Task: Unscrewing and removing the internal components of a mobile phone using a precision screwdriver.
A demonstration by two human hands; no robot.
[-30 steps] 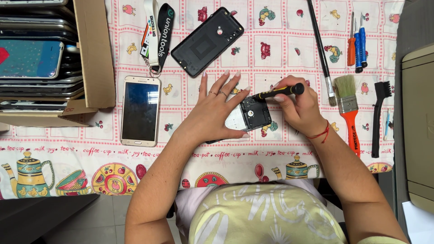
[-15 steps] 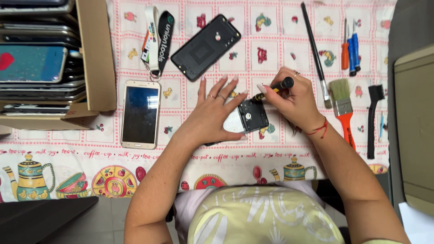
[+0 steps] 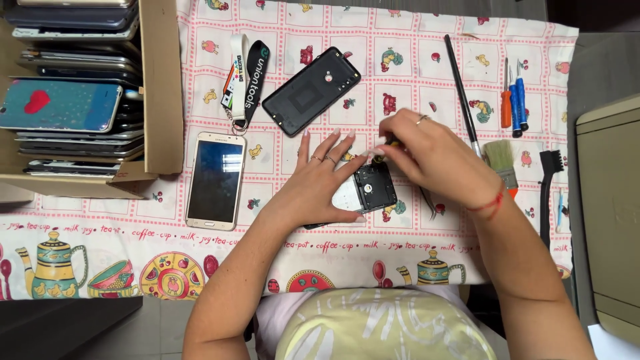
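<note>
While the left hand (image 3: 327,177) lies flat with fingers spread, pinning the opened phone (image 3: 365,192) to the patterned cloth (image 3: 413,40), the right hand (image 3: 430,157) hovers at the phone's top edge, fingertips pinched together on a small dark tool (image 3: 381,155), mostly hidden. The phone sits mid-cloth, near the person. A black back cover (image 3: 311,91) lies above it, a white phone (image 3: 215,180) to the left, brushes (image 3: 501,160) and screwdrivers (image 3: 513,107) to the right. Cardboard box (image 3: 160,87) of stacked phones far left.

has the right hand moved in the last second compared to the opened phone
Yes. The right hand has swung up and left, from the right edge of the opened phone to over its top edge, nearer the left hand.
</note>
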